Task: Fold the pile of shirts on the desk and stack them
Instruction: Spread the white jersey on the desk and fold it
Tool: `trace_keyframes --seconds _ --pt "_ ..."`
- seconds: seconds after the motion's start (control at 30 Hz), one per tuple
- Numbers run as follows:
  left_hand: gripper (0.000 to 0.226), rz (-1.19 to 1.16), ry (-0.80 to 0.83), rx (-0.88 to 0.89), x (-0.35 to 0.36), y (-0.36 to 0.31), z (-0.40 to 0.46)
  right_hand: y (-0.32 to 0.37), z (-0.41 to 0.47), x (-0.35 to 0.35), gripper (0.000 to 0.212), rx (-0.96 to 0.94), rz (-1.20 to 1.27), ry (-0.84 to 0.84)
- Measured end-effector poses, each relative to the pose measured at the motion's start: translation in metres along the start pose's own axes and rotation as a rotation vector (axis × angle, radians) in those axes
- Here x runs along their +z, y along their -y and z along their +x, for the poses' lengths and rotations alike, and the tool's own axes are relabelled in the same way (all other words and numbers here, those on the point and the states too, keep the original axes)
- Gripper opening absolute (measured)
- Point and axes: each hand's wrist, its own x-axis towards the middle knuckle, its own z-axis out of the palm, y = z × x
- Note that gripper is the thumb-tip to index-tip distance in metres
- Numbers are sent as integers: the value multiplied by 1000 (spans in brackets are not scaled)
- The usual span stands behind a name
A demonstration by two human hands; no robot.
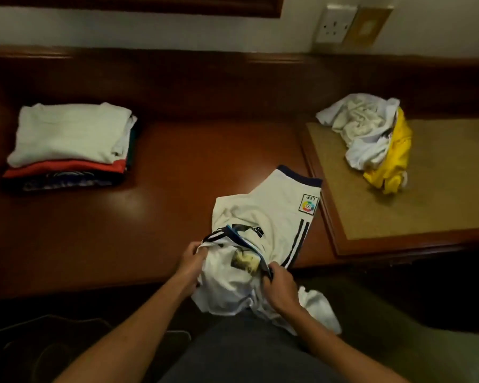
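Desk [155,205], dark wood: bare stretch between the stack at far left and the raised tan pad [440,189] at right; near edge runs under the hands. White jersey [263,217], one: draped over the near edge, sleeve lying toward the pad. Left hand [190,262] and right hand [281,288]: fingers curled, gripping its bunched fabric. Folded stack [69,145], one, several shirts. Unfolded pile [371,136], one, white and yellow, on the pad.

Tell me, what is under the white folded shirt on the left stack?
Under the white folded shirt lies a red shirt, and below it a dark patterned one. A green edge shows at the side. The white shirt covers the rest, so the count stays unclear.
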Motion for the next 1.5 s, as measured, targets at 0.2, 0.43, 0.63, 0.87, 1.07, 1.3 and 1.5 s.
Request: trace_keyframes --seconds 0.2,0.43,0.63,0.87,1.07,1.3,1.5 --pt "9 263 191 45 -90 42 -25 4 -61 24 12 25 148 -117" --pt "31 687 251 335 -145 74 -49 -24 -92 -3 11 -153 -236 31" --pt "21 782 67 430 -157 102 -69 -26 -112 -2 22 -226 -83 151" --pt "20 296 92 322 -176 108 -105 -33 -126 -19 20 -147 311 154" --pt "23 367 284 322 -190 102 -148 -66 -139 -57 25 -171 -372 509" --pt "48 1043 247 323 -160 116 -174 -82 -158 -70 37 -149 365 372" --pt "45 580 407 185 -159 105 -210 -99 -158 -111 22 -327 295 448"
